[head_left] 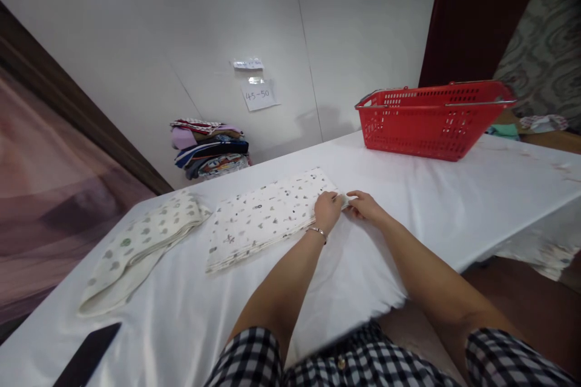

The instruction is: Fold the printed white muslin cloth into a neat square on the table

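A white cloth with small grey prints (pixel 267 211) lies folded in flat layers on the white-covered table (pixel 436 205). My left hand (pixel 328 208) is closed on its right front corner, and a bracelet circles that wrist. Just to the right, my right hand (pixel 363 207) pinches the tip of the same corner between thumb and fingers. The two hands almost touch. A second folded cloth, white with grey dots (pixel 149 227), rests to the left, apart from both hands.
A red plastic basket (pixel 422 127) stands at the back right. Stacked folded clothes (pixel 211 148) sit by the wall at the back left, below a paper reading 45-50 (pixel 259 95). A dark flat object (pixel 88 355) lies at the front left edge.
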Motion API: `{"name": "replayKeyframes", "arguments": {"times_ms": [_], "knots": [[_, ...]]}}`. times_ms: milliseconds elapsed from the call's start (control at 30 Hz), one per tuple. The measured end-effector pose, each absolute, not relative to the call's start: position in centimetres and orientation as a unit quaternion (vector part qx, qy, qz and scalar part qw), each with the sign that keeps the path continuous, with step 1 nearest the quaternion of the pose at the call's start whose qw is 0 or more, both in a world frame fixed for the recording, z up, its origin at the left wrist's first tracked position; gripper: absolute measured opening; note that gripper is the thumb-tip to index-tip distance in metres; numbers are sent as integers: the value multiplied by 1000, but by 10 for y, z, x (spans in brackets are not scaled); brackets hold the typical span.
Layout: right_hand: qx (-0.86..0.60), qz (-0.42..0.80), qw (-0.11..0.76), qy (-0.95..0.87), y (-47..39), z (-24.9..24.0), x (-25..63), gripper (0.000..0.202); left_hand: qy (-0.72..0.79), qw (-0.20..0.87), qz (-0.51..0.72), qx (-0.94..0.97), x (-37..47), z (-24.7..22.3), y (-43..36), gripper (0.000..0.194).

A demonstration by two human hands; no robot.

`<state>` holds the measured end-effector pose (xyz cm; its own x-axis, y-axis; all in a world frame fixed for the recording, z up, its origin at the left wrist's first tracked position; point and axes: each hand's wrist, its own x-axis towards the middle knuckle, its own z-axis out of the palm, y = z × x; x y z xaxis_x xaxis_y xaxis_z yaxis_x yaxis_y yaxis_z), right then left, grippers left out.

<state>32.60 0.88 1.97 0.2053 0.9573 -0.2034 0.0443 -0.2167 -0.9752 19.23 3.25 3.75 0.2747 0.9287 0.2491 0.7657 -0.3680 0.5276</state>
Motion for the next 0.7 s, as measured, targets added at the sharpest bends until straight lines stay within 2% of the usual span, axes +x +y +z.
{"name": "replayKeyframes", "arguments": {"times_ms": [200, 400, 633, 700], "knots": [[-604, 480, 481, -416, 6, 23, 326, 36, 496, 76, 200, 842, 197, 29, 25, 25], [-593, 485, 493, -412, 8, 21, 328, 36, 477, 53, 215, 850, 193, 27, 25, 25], [-603, 506, 468, -403, 7, 21, 329, 42, 481, 53, 174, 858, 195, 28, 19, 26], [-593, 519, 472, -395, 7, 24, 328, 37, 475, 46, 168, 863, 194, 27, 19, 27]]}}
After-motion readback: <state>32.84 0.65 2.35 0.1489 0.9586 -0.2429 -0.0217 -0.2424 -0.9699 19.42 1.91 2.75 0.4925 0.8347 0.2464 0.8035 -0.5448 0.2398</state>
